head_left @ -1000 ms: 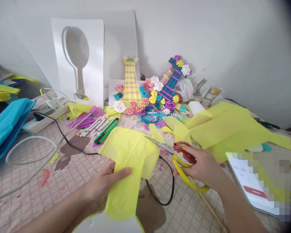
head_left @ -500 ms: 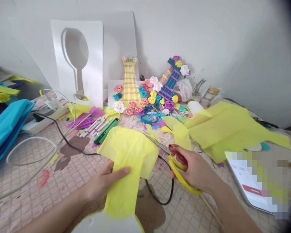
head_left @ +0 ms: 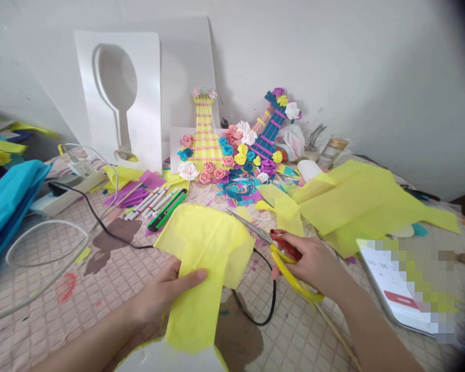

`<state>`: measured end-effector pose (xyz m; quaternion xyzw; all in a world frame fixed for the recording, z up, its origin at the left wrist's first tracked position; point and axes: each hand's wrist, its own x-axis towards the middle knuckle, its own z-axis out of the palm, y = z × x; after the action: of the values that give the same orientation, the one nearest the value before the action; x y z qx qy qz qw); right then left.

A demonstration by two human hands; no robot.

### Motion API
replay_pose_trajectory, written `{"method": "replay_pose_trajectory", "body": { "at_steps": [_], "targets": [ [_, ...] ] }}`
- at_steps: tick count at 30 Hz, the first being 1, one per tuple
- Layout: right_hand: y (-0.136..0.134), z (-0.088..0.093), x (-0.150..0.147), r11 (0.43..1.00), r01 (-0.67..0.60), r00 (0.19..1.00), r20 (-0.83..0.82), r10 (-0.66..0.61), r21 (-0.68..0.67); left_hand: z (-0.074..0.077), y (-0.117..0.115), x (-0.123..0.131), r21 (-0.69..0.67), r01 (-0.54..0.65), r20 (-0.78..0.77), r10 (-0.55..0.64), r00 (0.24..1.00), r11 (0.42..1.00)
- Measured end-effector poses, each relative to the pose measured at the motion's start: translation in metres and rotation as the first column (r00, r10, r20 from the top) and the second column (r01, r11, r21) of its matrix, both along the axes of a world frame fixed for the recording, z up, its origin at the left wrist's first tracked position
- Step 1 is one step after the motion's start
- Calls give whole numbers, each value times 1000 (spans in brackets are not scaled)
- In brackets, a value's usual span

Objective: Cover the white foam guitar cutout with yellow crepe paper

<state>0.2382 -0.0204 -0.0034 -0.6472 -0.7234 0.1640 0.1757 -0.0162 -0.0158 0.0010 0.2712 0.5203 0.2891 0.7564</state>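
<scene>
Over the middle of the tabletop (head_left: 302, 330), the left hand (head_left: 166, 284) holds a yellow paper-covered cutout (head_left: 201, 258) by its neck, thumb pressed on top and the other fingers mostly hidden beneath; the neck runs down to a rounded white part (head_left: 170, 357) at the bottom of the view, and paler yellow paper (head_left: 238, 261) spreads out around the upper end. The right hand (head_left: 313, 261) has its fingers curled round the red and yellow handles of a pair of scissors (head_left: 267, 236), whose blades point to the upper right edge of the paper; I cannot tell whether they touch it. Beyond lie a green cutter (head_left: 168, 209) and several pens (head_left: 151, 203), and farther back a yellow paper guitar (head_left: 207, 135) trimmed with flowers (head_left: 209, 174) stands near a white panel (head_left: 146, 134) with a rounded opening
</scene>
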Motion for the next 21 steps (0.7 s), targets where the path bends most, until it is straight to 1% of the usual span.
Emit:
{"method": "replay_pose_trajectory", "body": {
  "at_steps": [5,9,15,19,21],
  "targets": [
    [1,0,4,1000,10,999,-33,-10,-2,1,-1,-1,-5,31,32,-31,999,1000],
    [0,-1,9,1000,-22,1000,-14,22,15,4,-3,-3,-34,8,66,-6,998,999],
    [-12,3,5,987,-15,999,-28,20,159,9,-6,-7,-47,10,131,-4,991,999],
    [-20,8,2,980,8,1000,25,-13,197,10,-8,-7,-27,-49,82,51,995,998],
    [-22,10,1,975,15,998,59,-29,220,8,-10,-8,-27,-57,64,58,996,998]
  ]
}}
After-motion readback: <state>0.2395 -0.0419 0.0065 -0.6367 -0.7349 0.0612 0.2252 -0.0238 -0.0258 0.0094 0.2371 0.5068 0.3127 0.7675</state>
